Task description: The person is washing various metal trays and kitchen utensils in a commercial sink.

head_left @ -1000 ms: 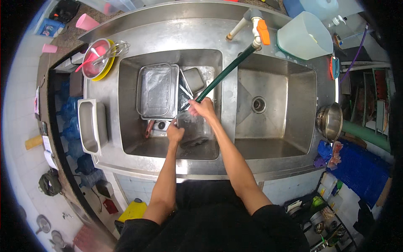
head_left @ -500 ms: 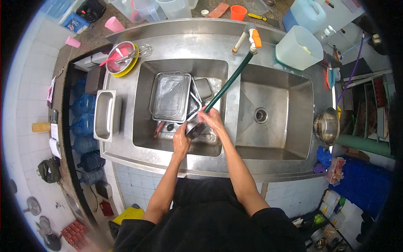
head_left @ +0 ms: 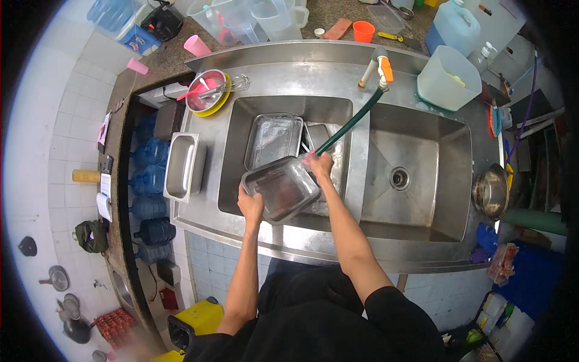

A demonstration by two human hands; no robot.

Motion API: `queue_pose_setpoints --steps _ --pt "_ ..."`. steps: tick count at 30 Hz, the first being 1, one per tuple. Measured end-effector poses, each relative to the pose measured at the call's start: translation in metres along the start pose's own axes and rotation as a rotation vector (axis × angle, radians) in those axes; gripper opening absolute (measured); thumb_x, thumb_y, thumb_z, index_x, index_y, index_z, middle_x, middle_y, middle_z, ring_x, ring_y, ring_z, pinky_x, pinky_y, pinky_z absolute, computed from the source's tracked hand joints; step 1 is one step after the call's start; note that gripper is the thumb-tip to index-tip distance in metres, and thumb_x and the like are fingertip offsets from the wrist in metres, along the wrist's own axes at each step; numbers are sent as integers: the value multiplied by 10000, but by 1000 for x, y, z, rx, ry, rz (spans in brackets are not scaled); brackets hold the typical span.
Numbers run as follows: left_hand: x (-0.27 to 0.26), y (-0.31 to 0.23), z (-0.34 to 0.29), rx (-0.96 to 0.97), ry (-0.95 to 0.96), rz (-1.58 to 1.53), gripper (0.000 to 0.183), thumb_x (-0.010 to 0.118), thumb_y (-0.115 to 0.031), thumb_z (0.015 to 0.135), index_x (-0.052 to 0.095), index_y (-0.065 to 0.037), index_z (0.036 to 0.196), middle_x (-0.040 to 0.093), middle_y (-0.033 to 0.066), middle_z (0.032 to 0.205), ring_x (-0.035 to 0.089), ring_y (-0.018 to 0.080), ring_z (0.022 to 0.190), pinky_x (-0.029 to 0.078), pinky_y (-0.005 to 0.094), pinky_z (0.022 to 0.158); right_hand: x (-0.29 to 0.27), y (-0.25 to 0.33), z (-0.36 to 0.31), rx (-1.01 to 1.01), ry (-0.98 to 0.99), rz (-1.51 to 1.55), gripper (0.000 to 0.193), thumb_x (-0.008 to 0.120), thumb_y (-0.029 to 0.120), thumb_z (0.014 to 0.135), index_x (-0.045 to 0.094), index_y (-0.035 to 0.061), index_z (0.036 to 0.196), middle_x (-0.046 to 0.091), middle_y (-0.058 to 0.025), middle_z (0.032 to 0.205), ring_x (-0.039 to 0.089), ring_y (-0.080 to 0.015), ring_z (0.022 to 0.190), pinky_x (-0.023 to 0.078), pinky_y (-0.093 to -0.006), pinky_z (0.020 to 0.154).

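Note:
A rectangular metal pan (head_left: pixel 281 192) is held tilted above the front of the left sink basin. My left hand (head_left: pixel 251 205) grips its left edge, fingers behind and thumb in front. My right hand (head_left: pixel 318 164) is closed round the lower end of a green hose (head_left: pixel 350 123), at the pan's upper right corner. The hose runs down from a tap with an orange handle (head_left: pixel 386 69). Behind the pan, a clear-looking rectangular tray (head_left: pixel 272 137) lies in the basin with smaller metal containers (head_left: pixel 318 134) beside it, partly hidden by the hose and pan.
To the right is a second basin (head_left: pixel 416 193) with a drain. A narrow metal pan (head_left: pixel 181 166) stands on the left ledge. A bowl (head_left: pixel 211 80) with a whisk sits behind it. At the back right is a translucent tub (head_left: pixel 449 78); a steel bowl (head_left: pixel 490 192) is at the right edge.
The metal pan has come up out of the basin and turned its broad face into view. My left hand has shifted to its left edge; my right hand stays on the hose. The view has shifted.

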State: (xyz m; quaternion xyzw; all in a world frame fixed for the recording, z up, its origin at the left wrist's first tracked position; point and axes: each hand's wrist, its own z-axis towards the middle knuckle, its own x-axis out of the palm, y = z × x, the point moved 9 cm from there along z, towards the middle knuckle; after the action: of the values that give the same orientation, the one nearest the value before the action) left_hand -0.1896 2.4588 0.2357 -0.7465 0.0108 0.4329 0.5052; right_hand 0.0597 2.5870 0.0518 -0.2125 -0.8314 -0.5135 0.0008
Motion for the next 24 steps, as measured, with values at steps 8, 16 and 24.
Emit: queue_pose_setpoints --steps 8,16,24 --pt "22 66 6 -220 84 -451 456 440 54 710 599 23 1137 675 136 963 616 186 886 469 293 815 -25 6 28 -214 -151 -494 390 780 351 781 609 28 644 635 -64 647 585 -175 537 450 -346 544" --pt "21 -42 -7 310 77 122 577 538 65 681 582 -82 1237 663 194 1049 630 383 964 492 424 863 61 44 -4 38 264 27 446 618 466 895 712 30 872 695 -27 843 587 -119 763 447 -281 723" --pt "54 -141 -23 813 331 324 675 566 118 639 573 -124 1269 632 147 1104 635 360 903 516 422 795 -11 17 33 66 3 -292 430 581 401 931 681 -18 928 709 -115 831 676 -201 717 524 -304 675"
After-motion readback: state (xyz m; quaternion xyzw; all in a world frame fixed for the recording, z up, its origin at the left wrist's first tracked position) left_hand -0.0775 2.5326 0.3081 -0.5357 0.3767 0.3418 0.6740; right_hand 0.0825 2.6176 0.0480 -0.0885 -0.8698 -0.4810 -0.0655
